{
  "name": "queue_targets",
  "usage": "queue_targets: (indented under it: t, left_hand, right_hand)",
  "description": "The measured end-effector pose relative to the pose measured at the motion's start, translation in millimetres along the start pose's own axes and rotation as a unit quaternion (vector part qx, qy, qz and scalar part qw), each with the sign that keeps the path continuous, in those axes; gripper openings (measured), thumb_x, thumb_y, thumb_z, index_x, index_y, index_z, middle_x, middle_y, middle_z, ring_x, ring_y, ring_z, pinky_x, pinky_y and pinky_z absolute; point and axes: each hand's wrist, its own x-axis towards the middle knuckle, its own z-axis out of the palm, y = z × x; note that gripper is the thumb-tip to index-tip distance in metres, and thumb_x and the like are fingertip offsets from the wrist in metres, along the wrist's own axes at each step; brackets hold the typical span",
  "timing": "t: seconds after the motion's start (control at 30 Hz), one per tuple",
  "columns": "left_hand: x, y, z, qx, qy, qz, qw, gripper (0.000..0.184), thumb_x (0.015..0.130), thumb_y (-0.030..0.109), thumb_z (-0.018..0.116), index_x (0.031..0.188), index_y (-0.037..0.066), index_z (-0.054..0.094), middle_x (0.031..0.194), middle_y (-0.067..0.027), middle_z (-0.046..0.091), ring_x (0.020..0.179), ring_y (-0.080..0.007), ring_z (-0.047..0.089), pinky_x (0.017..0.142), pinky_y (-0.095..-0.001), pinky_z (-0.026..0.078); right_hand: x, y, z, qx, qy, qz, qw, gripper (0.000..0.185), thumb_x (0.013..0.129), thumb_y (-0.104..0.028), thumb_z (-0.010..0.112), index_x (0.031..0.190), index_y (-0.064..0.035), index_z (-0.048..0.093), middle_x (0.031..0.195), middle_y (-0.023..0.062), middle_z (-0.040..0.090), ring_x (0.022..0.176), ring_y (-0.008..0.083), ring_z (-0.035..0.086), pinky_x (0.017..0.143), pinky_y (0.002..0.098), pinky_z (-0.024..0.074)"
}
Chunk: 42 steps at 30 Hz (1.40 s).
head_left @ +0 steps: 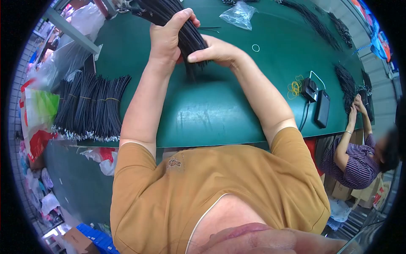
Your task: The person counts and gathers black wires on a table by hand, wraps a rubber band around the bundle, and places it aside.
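A thick bundle of black cables (189,40) is held up over the green table (203,114), tilted, its lower end nearer to me. My left hand (168,37) is wrapped round the bundle from the left, thumb on top. Lower down, my right hand (215,51) grips the bundle's near end from the right, its thumb across the cables and its fingers hidden behind them. One thin loose cable (210,28) sticks out to the right, behind my right hand.
Tied cable bundles (91,106) lie at the left. A white ring (255,48), a plastic bag (239,16), yellow rubber bands (294,87), a charger (310,89) and a black phone (322,109) are on the table. A co-worker (355,158) handles cables (346,84) at right.
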Motion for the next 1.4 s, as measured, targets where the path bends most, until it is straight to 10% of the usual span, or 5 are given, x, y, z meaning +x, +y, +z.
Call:
queue_targets:
  t: [0.33, 0.63, 0.73, 1.03, 1.4]
  left_hand:
    - [6, 15, -30, -0.004, -0.245, -0.058, 0.968, 0.084, 0.096, 0.045, 0.08, 0.157, -0.003, 0.05, 0.115, -0.0135, 0.073, 0.116, -0.0302, 0.073, 0.117, -0.0507, 0.053]
    - [5, -25, -35, -0.072, -0.085, -0.197, 0.974, 0.062, 0.093, 0.017, 0.074, 0.147, -0.008, 0.055, 0.108, -0.0132, 0.074, 0.109, -0.0307, 0.075, 0.128, -0.0596, 0.041]
    - [3, -35, -35, -0.114, -0.2, -0.186, 0.955, 0.051, 0.099, 0.031, 0.066, 0.141, 0.002, 0.062, 0.174, -0.0307, 0.034, 0.16, -0.0456, 0.04, 0.132, -0.0563, 0.037]
    - [14, -67, -83, -0.155, -0.248, -0.22, 0.931, 0.105, 0.085, 0.034, 0.091, 0.17, 0.01, 0.034, 0.143, -0.0221, 0.067, 0.128, -0.0394, 0.071, 0.115, -0.0553, 0.056]
    - [4, -84, -85, -0.223, -0.11, -0.272, 0.93, 0.069, 0.096, 0.016, 0.079, 0.156, 0.005, 0.048, 0.112, -0.0125, 0.072, 0.116, -0.0347, 0.073, 0.113, -0.0568, 0.057]
  right_hand:
    - [1, 2, 10, 0.101, -0.063, 0.049, 0.992, 0.039, 0.084, -0.017, 0.085, 0.111, 0.0003, 0.063, 0.078, 0.0085, 0.066, 0.06, 0.0173, 0.065, 0.059, 0.0352, 0.061]
    - [-2, 17, -5, 0.171, -0.09, 0.121, 0.974, 0.038, 0.09, -0.017, 0.077, 0.119, -0.0003, 0.058, 0.079, 0.0088, 0.067, 0.065, 0.0179, 0.069, 0.058, 0.0362, 0.0621]
    - [-3, 33, -9, 0.183, -0.079, 0.155, 0.967, 0.038, 0.091, -0.018, 0.076, 0.12, -0.0009, 0.059, 0.079, 0.0092, 0.067, 0.064, 0.0183, 0.068, 0.059, 0.0374, 0.0618]
    - [8, 67, -21, 0.322, -0.134, 0.163, 0.923, 0.036, 0.096, -0.02, 0.074, 0.124, 0.0004, 0.062, 0.082, 0.0117, 0.07, 0.064, 0.0208, 0.069, 0.062, 0.0391, 0.064]
    - [3, 61, -7, 0.328, -0.025, 0.228, 0.916, 0.032, 0.102, -0.027, 0.072, 0.122, -0.0025, 0.067, 0.084, 0.0169, 0.076, 0.066, 0.0288, 0.077, 0.061, 0.0419, 0.0667]
